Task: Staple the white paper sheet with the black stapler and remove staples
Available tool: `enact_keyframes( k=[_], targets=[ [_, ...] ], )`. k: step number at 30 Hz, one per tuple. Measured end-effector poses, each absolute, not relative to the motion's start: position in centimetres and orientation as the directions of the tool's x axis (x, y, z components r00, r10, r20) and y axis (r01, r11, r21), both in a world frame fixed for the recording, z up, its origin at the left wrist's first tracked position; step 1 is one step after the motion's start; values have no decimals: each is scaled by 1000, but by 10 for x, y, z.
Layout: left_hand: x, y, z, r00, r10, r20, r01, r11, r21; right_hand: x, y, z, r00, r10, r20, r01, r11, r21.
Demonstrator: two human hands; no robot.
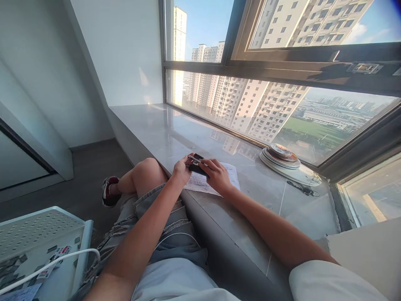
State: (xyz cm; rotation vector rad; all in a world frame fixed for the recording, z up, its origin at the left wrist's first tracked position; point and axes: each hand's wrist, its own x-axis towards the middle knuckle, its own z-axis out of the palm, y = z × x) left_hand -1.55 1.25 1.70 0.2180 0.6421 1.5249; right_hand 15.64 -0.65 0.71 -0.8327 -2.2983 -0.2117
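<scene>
Both hands meet over the window sill, holding what looks like a small black stapler (pixel 198 167) with a silver metal strip along its upper side. My left hand (pixel 181 170) grips its left end, the fingers curled round it. On the other end, the fingers of my right hand (pixel 217 177) are closed from above and the side. Underneath lies a sheet of paper with writing (pixel 200 184), flat on the sill near its front edge and partly covered by the hands and the stapler.
The grey tiled window sill (pixel 250 188) runs beside my legs, below the window. At its right stand stacked round plates or discs (pixel 280 158), with a dark cord-like item (pixel 303 189) in front. A white perforated cart (pixel 46 221) with small grey pieces and a white cable (pixel 56 262) is at lower left.
</scene>
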Motion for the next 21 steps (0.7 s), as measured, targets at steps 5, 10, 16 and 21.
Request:
enact_keyframes(
  k=[5, 10, 16, 21],
  targets=[
    [-26, 10, 23, -297, 873, -387, -829, -35, 558, 150, -6, 17, -206, 759, 618, 555, 610, -565],
    [-29, -2, 36, -390, 890, -238, -762, -166, 626, 153, 5, 12, -162, 917, 364, 613, 383, -691],
    [-11, -20, 61, -175, 953, -248, -808, 5, 589, 152, 4, 11, -187, 847, 497, 650, 486, -584],
    [5, -31, 62, -46, 987, -157, -780, 63, 623, 145, -13, 31, -259, 576, 775, 420, 790, -447]
  ],
)
